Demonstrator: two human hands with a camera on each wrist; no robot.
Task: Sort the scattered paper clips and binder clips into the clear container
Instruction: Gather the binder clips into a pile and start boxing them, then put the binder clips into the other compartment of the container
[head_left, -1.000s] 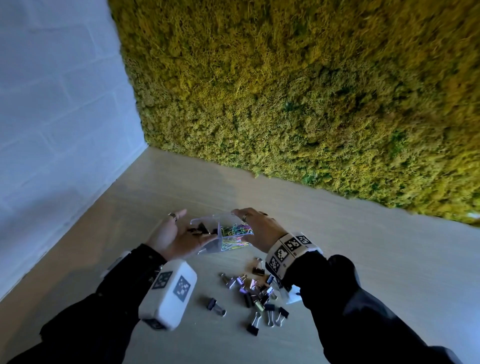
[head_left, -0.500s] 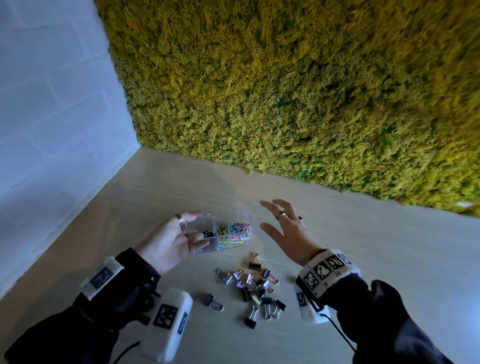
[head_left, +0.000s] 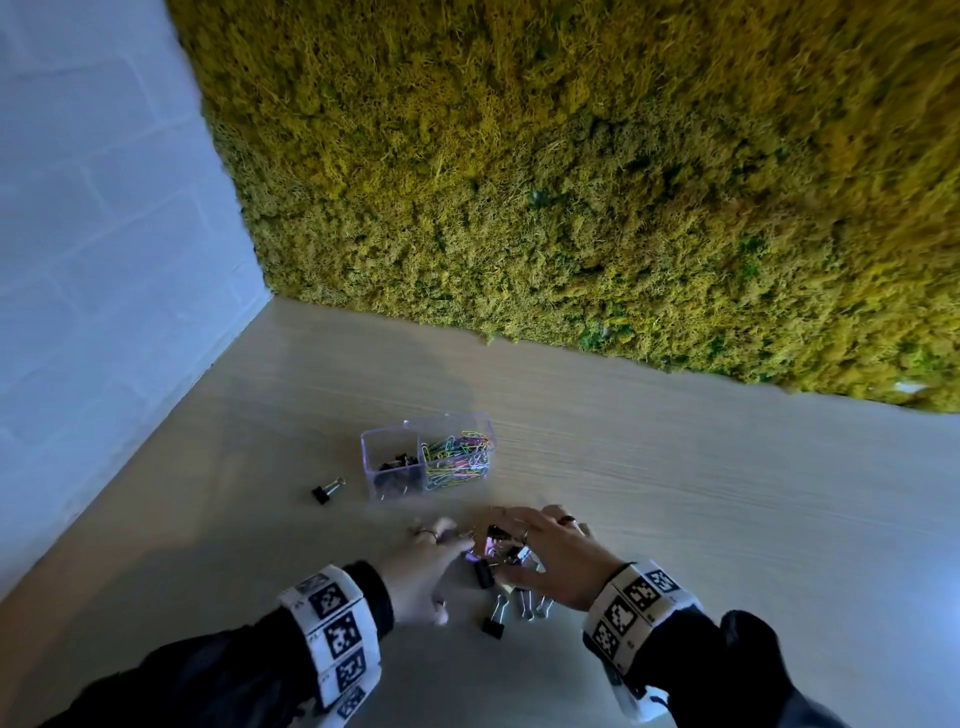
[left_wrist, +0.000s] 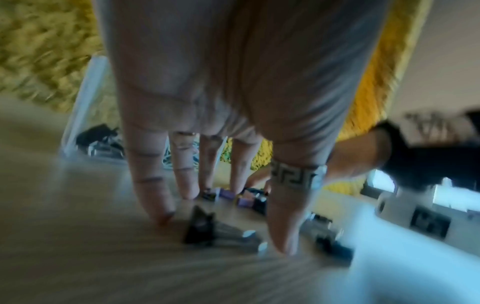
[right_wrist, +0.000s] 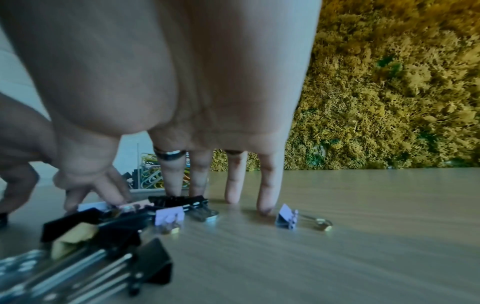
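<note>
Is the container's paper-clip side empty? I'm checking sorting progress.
No: in the head view the clear container's right compartment holds a heap of colourful paper clips.

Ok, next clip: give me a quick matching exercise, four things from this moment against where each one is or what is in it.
Things:
1. left compartment of the clear container
2. right compartment of the clear container
3. lone black binder clip
4. right hand

Places or contents:
A. spread over the pile of binder clips, fingertips on the table
B. holds coloured paper clips
C. lies on the table left of the container, apart from the pile
D. holds dark binder clips

Pairs: 1-D, 2-B, 3-C, 4-A
</note>
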